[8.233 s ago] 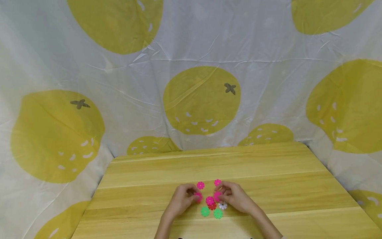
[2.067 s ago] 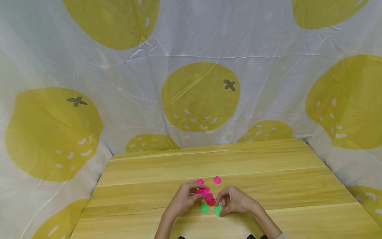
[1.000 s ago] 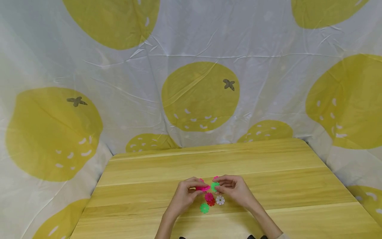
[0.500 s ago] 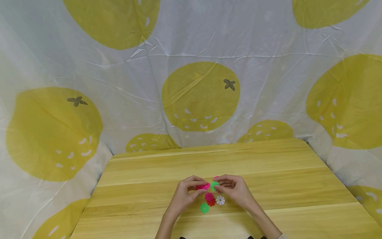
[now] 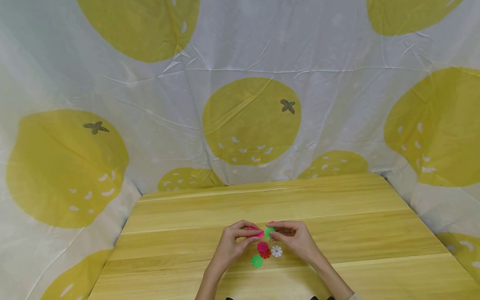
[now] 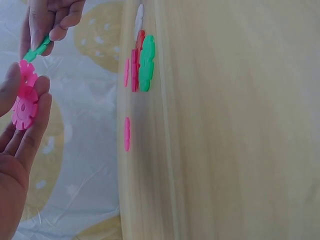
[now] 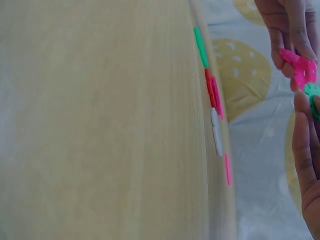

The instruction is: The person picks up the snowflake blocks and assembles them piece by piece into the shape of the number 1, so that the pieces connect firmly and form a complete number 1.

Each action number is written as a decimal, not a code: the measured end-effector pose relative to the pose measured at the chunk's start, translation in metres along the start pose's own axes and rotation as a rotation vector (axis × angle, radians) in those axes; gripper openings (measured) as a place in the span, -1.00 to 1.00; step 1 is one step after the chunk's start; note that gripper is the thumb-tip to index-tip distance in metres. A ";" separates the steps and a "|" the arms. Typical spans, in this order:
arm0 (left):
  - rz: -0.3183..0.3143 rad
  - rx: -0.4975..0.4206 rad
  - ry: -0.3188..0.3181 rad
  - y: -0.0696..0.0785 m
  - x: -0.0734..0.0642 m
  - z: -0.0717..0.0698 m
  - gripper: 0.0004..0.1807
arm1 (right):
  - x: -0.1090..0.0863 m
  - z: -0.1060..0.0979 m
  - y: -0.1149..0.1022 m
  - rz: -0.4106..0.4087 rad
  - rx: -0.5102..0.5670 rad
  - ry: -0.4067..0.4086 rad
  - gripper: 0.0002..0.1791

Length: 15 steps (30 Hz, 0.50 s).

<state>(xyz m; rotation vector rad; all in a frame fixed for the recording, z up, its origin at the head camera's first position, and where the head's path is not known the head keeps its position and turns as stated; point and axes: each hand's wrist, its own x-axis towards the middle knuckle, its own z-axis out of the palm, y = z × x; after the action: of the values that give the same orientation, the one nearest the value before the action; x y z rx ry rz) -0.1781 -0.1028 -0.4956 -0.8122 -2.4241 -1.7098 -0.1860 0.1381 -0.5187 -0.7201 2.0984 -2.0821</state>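
Note:
My left hand [image 5: 233, 241] pinches two pink notched plastic discs [image 6: 24, 107], slotted together edge to edge, between thumb and fingers. A green notched disc [image 5: 269, 232] is pinched by my right hand [image 5: 294, 235]. The wrist views show both hands raised off the table, with the green disc's edge right at the free rim of the pink pair [image 7: 304, 70]. Below them in the head view lie a pink disc [image 5: 262, 247] overlapping a red disc [image 5: 265, 253], a white disc [image 5: 276, 251] and another green disc [image 5: 256, 261].
Two more pink discs lie farther back: one [image 5: 271, 222] is mostly covered by my right hand, and the other [image 6: 127, 134] shows in the left wrist view. The wooden table [image 5: 180, 225] ends at a curtain [image 5: 337, 116] printed with yellow fruit.
Earlier each hand held a pink disc; the two became joined in my left hand. My right hand then took a green disc from the table and brought it up to the pink pair.

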 end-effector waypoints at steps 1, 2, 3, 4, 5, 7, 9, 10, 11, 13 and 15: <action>0.002 -0.002 0.002 0.000 0.000 0.000 -0.85 | 0.000 0.000 0.000 -0.003 -0.007 0.000 -0.63; 0.004 -0.002 0.003 0.000 0.000 0.000 -0.85 | 0.000 0.000 0.000 -0.004 -0.018 0.004 -0.63; 0.009 0.001 0.006 0.000 0.000 0.000 -0.85 | 0.000 0.001 0.000 -0.004 -0.032 0.007 -0.63; 0.012 0.002 0.007 0.001 0.000 0.000 -0.85 | 0.000 0.001 0.000 -0.003 -0.047 0.012 -0.62; 0.014 0.005 0.009 0.001 0.000 0.001 -0.85 | 0.000 0.002 -0.001 0.001 -0.066 0.018 -0.61; 0.014 0.005 0.013 0.001 0.000 0.001 -0.84 | -0.001 0.003 -0.002 0.008 -0.108 0.030 -0.61; 0.011 0.003 0.017 0.002 0.000 0.001 -0.84 | 0.000 0.004 -0.002 0.013 -0.135 0.044 -0.62; 0.008 0.000 0.018 0.002 0.000 0.001 -0.85 | 0.000 0.004 -0.002 0.016 -0.142 0.050 -0.63; 0.009 -0.001 0.020 0.002 0.000 0.001 -0.85 | 0.000 0.005 -0.002 0.018 -0.146 0.055 -0.64; 0.014 -0.003 0.024 0.002 0.000 0.001 -0.85 | 0.000 0.006 -0.003 0.020 -0.140 0.060 -0.66; 0.025 -0.003 0.029 0.002 0.000 0.002 -0.87 | 0.000 0.007 -0.003 0.025 -0.129 0.061 -0.68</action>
<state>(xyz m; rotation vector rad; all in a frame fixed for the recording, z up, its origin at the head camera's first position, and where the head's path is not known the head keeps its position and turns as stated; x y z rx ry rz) -0.1772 -0.1005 -0.4948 -0.8087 -2.3826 -1.7051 -0.1828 0.1315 -0.5160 -0.6488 2.2792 -1.9959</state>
